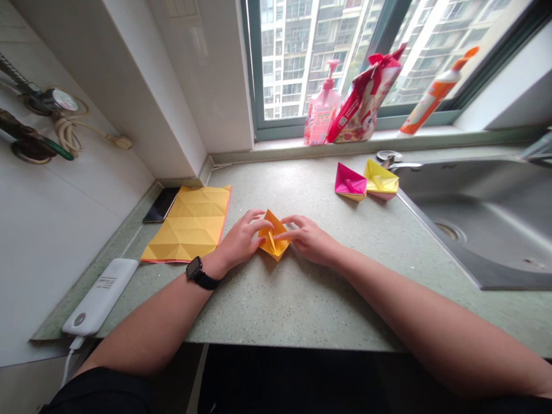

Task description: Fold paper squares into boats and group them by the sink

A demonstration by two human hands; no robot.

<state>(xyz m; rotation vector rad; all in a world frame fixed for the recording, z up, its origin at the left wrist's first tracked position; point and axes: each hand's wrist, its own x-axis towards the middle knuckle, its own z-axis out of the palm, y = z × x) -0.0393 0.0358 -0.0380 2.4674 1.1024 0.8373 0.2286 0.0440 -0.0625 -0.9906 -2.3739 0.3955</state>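
Note:
An orange folded paper boat rests on the counter between my hands, its hollow facing up and a small peak standing in its middle. My left hand grips its left side, thumb and fingers on the rim. From the right, my right hand holds the opposite side, with a finger reaching inside toward the peak. Farther back stand a pink paper boat and a yellow paper boat, side by side. Creased yellow paper sheets lie left of my left hand.
A black phone lies partly under the sheets. A white power bank with a cable is at the left front. The steel sink is on the right. A pump bottle, red bag and orange-white bottle line the windowsill.

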